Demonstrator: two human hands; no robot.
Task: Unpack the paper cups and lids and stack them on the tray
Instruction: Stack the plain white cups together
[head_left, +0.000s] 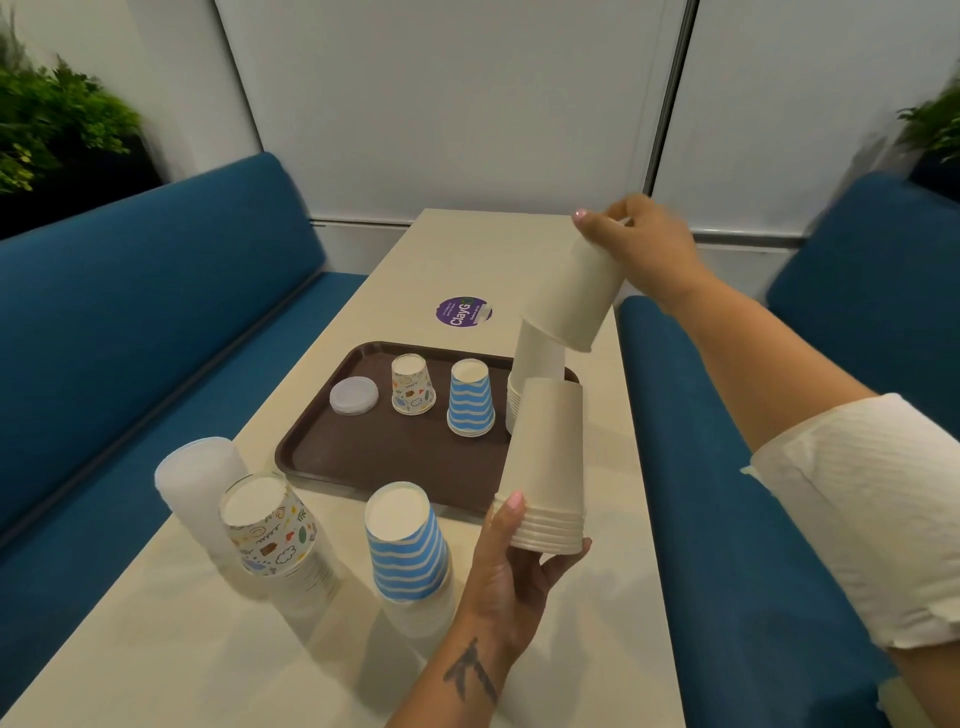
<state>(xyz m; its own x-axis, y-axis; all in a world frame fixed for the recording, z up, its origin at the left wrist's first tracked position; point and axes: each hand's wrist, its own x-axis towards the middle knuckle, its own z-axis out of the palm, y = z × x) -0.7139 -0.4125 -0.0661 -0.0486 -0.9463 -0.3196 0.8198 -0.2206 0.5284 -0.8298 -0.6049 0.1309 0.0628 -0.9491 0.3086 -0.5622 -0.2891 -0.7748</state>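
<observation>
Plain cup; table sticker "ClayGo".

both hands raised, left curled in a low grip, right pinching higher up

Left hand grips stack of plain cups upside down by the rims, above the table. Right hand holds one plain cup tilted over the plain pile on brown tray.

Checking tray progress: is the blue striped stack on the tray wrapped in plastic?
No, the blue striped stack stands bare on the tray; only the striped pack off it shows wrap.
</observation>
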